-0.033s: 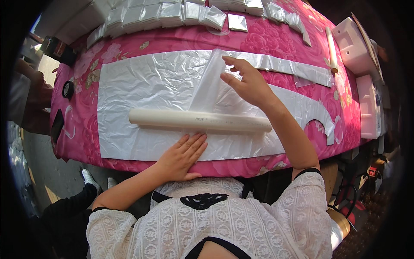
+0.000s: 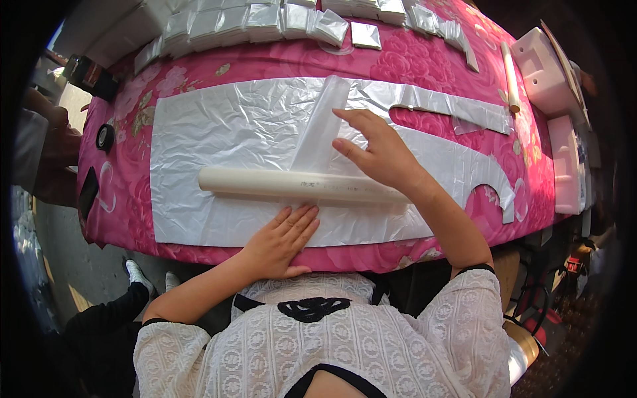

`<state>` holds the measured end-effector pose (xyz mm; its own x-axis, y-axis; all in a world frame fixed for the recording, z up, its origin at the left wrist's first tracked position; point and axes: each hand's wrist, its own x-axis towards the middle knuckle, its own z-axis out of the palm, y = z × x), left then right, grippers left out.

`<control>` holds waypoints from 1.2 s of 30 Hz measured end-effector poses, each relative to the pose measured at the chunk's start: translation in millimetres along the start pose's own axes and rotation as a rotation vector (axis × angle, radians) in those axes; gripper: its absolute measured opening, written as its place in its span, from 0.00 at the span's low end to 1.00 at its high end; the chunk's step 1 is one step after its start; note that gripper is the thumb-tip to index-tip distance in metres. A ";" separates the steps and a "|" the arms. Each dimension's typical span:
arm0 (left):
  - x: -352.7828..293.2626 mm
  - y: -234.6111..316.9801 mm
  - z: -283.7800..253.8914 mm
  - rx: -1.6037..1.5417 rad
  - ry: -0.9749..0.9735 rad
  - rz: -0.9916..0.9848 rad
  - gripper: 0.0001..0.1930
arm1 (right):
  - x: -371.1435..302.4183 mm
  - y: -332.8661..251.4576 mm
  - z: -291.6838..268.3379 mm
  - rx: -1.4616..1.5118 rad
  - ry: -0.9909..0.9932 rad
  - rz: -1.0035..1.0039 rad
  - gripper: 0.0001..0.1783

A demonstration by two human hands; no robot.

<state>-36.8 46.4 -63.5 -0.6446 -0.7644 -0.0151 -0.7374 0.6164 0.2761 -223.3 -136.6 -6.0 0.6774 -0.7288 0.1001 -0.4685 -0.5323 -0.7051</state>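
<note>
A white plastic vest-style bag (image 2: 219, 132) lies flat and wrinkled across the table, its two handle strips pointing right. Near its middle a narrow strip of thin film (image 2: 319, 126) is folded over at a slant. A white plastic pipe (image 2: 265, 182) rests crosswise on the bag. My left hand (image 2: 282, 242) presses flat on the near edge of the bag, just below the pipe, fingers stretched out. Above the bag, right of the folded strip, my right hand (image 2: 375, 146) hovers with thumb and fingers apart and nothing between them. Its forearm covers the pipe's right end.
Folded silvery-white packets (image 2: 265, 23) stand in rows along the far edge of the pink flowered tablecloth (image 2: 292, 60). A black tape roll (image 2: 105, 137) lies at left. A second pale tube (image 2: 510, 76) and white foam boxes (image 2: 547, 66) are at right. Another person's shoe (image 2: 139, 276) shows lower left.
My right hand has come a little nearer to me and slightly left, away from the top of the folded strip. My left hand, the bag and the pipe have stayed put.
</note>
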 end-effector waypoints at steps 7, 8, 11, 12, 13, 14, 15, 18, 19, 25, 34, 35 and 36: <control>0.5 8.2 4.4 0.008 0.015 -0.028 0.44 | -64.0 3.4 33.2 -0.311 0.028 -0.152 0.29; 0.0 9.6 3.6 0.014 0.016 -0.030 0.44 | -57.0 16.5 20.5 -0.341 0.081 -0.124 0.29; 0.5 7.7 1.9 -0.020 0.011 0.019 0.44 | -45.8 73.3 -20.3 -0.529 0.363 0.051 0.26; 0.9 5.0 1.3 -0.037 0.019 0.046 0.44 | -48.6 84.8 -32.2 -0.552 0.421 0.136 0.27; -1.0 0.4 -0.9 -0.041 0.036 0.053 0.44 | -50.7 81.7 -37.2 -0.469 0.397 0.136 0.27; -3.2 -3.9 -4.3 -0.048 0.053 0.058 0.44 | -55.9 71.0 -43.6 -0.385 0.368 0.136 0.27; -4.6 -6.0 -6.5 -0.054 0.070 0.062 0.44 | -61.7 58.7 -48.4 -0.301 0.338 0.135 0.27; -3.3 -5.1 -3.9 -0.027 -0.005 -0.001 0.43 | -81.7 28.2 -30.8 -0.056 0.025 0.074 0.28; -1.6 -1.9 1.3 0.001 0.009 0.026 0.43 | -87.5 24.9 -21.9 -0.170 -0.037 -0.048 0.28; 5.0 39.6 21.1 0.014 0.043 -0.088 0.42 | -63.5 13.4 16.2 -0.303 -0.057 -0.265 0.29; 7.1 53.1 35.1 0.150 0.069 -0.089 0.35 | 57.0 54.6 30.2 -0.390 0.208 -0.335 0.24; 5.3 49.8 32.2 0.092 0.083 -0.045 0.34 | 60.9 56.3 30.6 -0.416 0.249 -0.353 0.24; 3.3 45.9 28.8 0.035 0.098 0.001 0.33 | 63.0 57.8 30.8 -0.444 0.290 -0.369 0.23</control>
<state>-78.5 77.6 -78.6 -0.6233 -0.7779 0.0799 -0.7447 0.6217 0.2428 -190.2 -200.0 -62.1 0.6870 -0.5175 0.5101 -0.4661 -0.8524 -0.2370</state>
